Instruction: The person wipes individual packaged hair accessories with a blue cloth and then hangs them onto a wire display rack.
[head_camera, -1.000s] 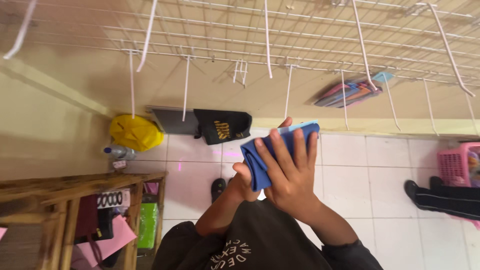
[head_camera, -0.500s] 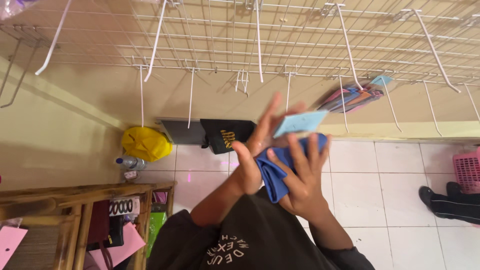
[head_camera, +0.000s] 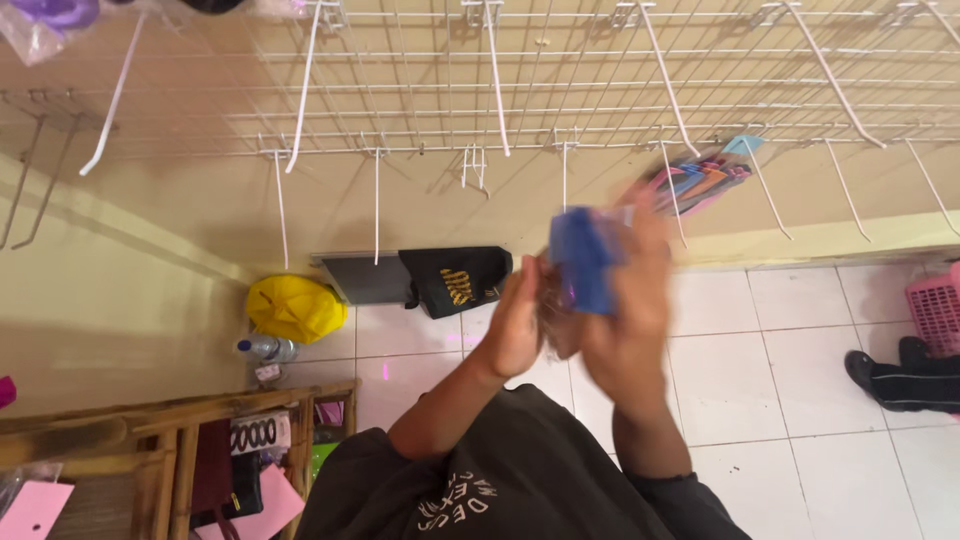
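Hands (head_camera: 575, 310) grip blue cloth (head_camera: 583, 258); pink basket (head_camera: 940, 308) contents hidden.

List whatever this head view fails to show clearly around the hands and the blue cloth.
- Blue cloth: motion-blurred, so its folds and edges are unclear.
- Right hand: blurred; finger positions unreadable.
- Left hand: its fingers are hidden behind the cloth.
- Coloured packs on a hook: too small to identify.

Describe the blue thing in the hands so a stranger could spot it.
Below the white wire grid on the wall, both raised hands meet. The left hand and right hand grip a folded blue cloth, motion-blurred, the only solid deep-blue item there.
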